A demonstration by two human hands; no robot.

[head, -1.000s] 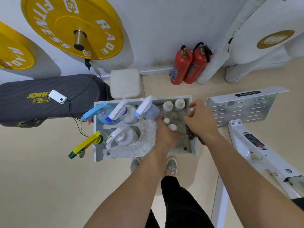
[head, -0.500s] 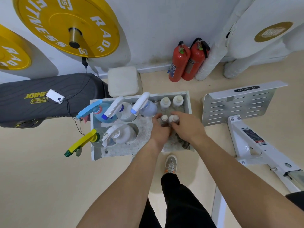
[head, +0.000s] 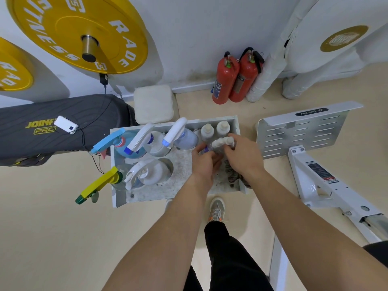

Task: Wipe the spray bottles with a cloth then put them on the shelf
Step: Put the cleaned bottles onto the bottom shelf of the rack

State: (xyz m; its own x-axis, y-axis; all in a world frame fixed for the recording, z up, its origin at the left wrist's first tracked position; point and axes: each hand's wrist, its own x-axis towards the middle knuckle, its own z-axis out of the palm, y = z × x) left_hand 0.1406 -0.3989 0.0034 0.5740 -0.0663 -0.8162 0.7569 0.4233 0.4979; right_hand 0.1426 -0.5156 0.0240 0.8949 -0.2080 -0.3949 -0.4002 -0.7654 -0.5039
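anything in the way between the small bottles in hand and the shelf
The left hand and right hand hold the small bottles just above the shelf; nothing visible between. A striped cloth shows below the right hand.

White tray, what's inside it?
Five spray bottles, two small capped bottles at the back, two more gripped by the left hand and right hand. A striped cloth lies partly hidden under them.

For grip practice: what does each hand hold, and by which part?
Left hand grips a small bottle by its body; right hand pinches a second bottle below its cap.
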